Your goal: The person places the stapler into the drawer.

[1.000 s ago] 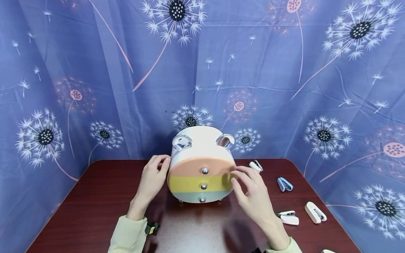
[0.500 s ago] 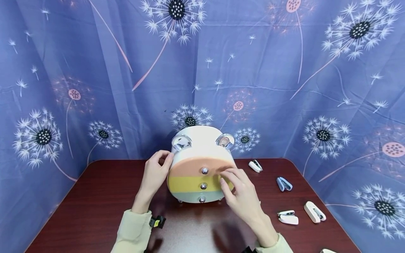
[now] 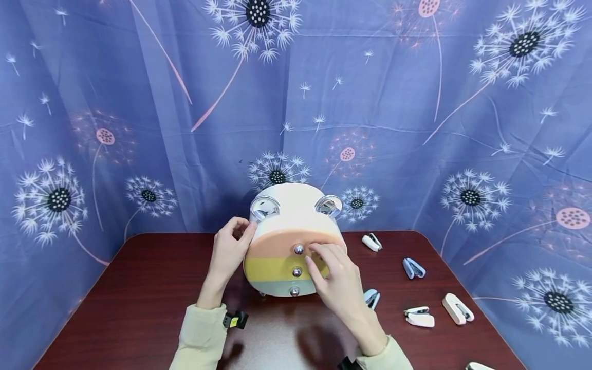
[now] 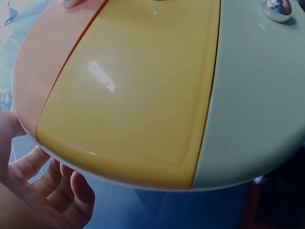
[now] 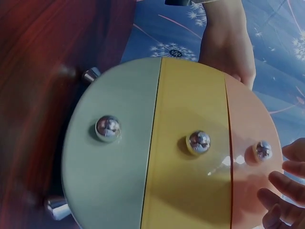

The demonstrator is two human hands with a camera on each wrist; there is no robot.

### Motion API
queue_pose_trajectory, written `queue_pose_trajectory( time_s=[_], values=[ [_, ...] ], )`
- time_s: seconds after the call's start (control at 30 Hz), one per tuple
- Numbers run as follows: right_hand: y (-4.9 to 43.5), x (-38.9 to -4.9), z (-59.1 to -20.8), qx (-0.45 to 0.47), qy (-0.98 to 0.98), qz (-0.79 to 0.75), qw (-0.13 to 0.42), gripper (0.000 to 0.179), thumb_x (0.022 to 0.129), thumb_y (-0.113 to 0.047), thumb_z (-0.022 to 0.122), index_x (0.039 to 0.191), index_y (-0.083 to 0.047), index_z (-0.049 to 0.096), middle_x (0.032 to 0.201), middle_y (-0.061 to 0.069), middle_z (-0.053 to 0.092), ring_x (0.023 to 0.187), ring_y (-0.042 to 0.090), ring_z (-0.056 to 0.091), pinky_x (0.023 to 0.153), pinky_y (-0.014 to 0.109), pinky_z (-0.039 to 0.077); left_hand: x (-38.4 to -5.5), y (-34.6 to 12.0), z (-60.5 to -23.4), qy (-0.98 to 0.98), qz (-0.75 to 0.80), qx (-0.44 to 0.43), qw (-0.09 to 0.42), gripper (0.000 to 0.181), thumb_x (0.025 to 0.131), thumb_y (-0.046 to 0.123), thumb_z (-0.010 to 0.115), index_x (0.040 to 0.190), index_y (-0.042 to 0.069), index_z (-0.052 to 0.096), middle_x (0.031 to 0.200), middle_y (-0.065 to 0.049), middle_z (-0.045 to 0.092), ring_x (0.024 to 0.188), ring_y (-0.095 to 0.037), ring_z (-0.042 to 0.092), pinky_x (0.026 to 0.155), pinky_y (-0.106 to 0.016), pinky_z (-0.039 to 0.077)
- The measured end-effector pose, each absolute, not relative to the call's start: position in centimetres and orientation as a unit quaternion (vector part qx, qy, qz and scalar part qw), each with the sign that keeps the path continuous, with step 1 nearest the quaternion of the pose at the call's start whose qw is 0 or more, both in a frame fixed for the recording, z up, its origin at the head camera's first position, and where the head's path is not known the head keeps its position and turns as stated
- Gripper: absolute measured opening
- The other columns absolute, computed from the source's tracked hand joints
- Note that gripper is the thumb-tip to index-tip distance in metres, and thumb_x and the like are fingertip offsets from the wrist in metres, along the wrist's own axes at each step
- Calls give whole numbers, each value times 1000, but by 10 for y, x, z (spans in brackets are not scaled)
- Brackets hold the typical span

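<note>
A glossy, rounded drawer cabinet point(image 3: 296, 203), white-shelled with mirror-bright ears point(image 3: 264, 208), stands on the dark, wood-grained bench point(image 3: 157, 293), between the person's hands. Its peach drawer point(image 3: 276, 245), yellow drawer point(image 3: 267, 269) and green drawer point(image 3: 275, 288) sit flush (whatever is inside is hidden), each with a ball-shaped metal knob. The left hand point(image 3: 229, 251), fingers loosely bent, rests against the cabinet's side; its own wrist view shows those fingertips behind the rim, which the head view hides. The right hand point(image 3: 338, 280) is relaxed and holds nothing, fingers spread just beside the top knob point(image 3: 299, 249). Only the right wrist view shows the tapered metal feet point(image 5: 58, 208) clearly. Smooth little staplers point(image 3: 419, 317), white, cream and blue, lie to the right.
</note>
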State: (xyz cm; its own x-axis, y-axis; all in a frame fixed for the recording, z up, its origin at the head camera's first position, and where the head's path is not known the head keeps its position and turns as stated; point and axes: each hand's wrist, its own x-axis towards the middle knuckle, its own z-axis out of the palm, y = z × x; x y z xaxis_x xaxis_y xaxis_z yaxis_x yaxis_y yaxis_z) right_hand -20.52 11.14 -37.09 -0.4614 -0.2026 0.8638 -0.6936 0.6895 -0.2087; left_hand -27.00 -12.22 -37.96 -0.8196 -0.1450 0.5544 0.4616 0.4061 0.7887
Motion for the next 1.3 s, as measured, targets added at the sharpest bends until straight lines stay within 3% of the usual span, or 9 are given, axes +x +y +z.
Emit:
queue_pose_trajectory(
  time_s=[0.4, 0.8, 1.3],
  values=[
    [95, -211, -377, 251, -814, 292, 435, 25, 77, -22, 67, 100, -16, 62, 81, -7, 56, 70, 5, 51, 52, 22, 40, -275, -123, -384, -783, -559, -103, 254, 24, 79, 43, 60, 87, 21, 57, 71, 0, 54, 62, -14, 49, 57, -26, 40],
    [85, -219, -388, 235, -803, 342, 428, 23, 76, -17, 67, 98, -16, 61, 73, -10, 54, 55, 0, 49, 50, 15, 38, -273, -125, -384, -786, -559, -104, 242, 25, 80, 44, 59, 88, 21, 56, 71, 0, 51, 62, -14, 48, 56, -26, 38],
    [85, -217, -389, 236, -803, 339, 430, 18, 77, -17, 66, 94, -19, 61, 73, -16, 53, 56, -7, 48, 49, 14, 40, -276, -126, -383, -787, -560, -112, 235, 24, 80, 45, 59, 87, 23, 55, 69, -1, 51, 60, -14, 47, 55, -26, 38]
  ],
)
